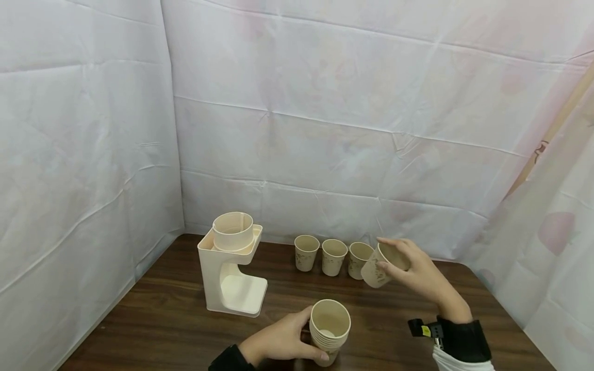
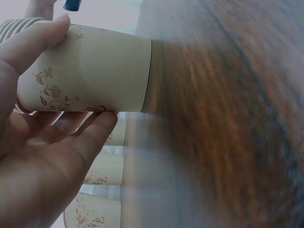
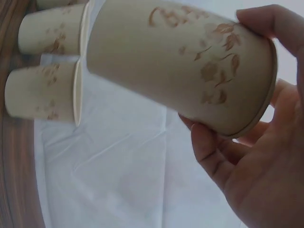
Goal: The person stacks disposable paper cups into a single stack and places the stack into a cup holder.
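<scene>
My left hand (image 1: pixel 290 336) grips a stack of nested paper cups (image 1: pixel 330 330) near the table's front; several rims show below the top one. In the left wrist view the thumb and fingers wrap round the stack (image 2: pixel 95 71), whose outer cup has a brown floral print. My right hand (image 1: pixel 415 270) holds a single paper cup (image 1: pixel 377 272), tilted, its mouth turned toward the palm. Thumb and fingers pinch it near the rim in the right wrist view. Three upright paper cups, a left one (image 1: pixel 306 253), a middle one (image 1: pixel 333 257) and a right one (image 1: pixel 358 260), stand in a row beside it.
A cream plastic stand (image 1: pixel 213 278) with a round holder (image 1: pixel 233 232) on top and a flat base is at the left of the dark wooden table (image 1: pixel 153 319). White cloth (image 1: pixel 325 129) hangs behind the table and on both sides.
</scene>
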{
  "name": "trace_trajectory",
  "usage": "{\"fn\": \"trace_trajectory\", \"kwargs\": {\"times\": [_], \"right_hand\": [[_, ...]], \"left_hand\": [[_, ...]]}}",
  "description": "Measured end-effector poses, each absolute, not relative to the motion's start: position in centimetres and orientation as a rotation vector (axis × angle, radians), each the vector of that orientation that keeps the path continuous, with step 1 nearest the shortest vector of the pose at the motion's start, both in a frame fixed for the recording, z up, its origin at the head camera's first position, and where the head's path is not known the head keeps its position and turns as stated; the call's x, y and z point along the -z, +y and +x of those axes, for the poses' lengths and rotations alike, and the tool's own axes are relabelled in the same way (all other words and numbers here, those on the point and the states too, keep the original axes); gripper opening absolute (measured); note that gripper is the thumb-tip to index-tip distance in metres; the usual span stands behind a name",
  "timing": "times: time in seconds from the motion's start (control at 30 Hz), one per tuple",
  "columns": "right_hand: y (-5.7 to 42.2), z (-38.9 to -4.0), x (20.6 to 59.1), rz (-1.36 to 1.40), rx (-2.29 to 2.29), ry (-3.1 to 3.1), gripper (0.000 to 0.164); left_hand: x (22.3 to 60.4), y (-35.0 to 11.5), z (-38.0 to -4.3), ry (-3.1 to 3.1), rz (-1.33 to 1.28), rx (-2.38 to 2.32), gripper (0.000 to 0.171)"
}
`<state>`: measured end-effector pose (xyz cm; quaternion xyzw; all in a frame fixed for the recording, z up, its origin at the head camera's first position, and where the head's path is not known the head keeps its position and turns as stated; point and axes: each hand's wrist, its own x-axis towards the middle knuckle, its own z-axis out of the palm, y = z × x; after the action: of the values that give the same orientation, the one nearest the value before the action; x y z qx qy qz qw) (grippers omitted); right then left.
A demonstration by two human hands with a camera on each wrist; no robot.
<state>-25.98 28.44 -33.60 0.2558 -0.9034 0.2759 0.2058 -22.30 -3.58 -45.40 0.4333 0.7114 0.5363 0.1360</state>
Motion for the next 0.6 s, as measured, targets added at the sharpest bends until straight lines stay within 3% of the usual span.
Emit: {"fn": "trace_trajectory", "kwargs": {"times": [0.6], "right_hand": [[25.0, -22.7, 31.8, 1.05, -0.882, -2.333, 0.059]], "left_hand": [[45.0, -3.7, -22.1, 2.046, 1.248, -1.553, 0.07]]}}
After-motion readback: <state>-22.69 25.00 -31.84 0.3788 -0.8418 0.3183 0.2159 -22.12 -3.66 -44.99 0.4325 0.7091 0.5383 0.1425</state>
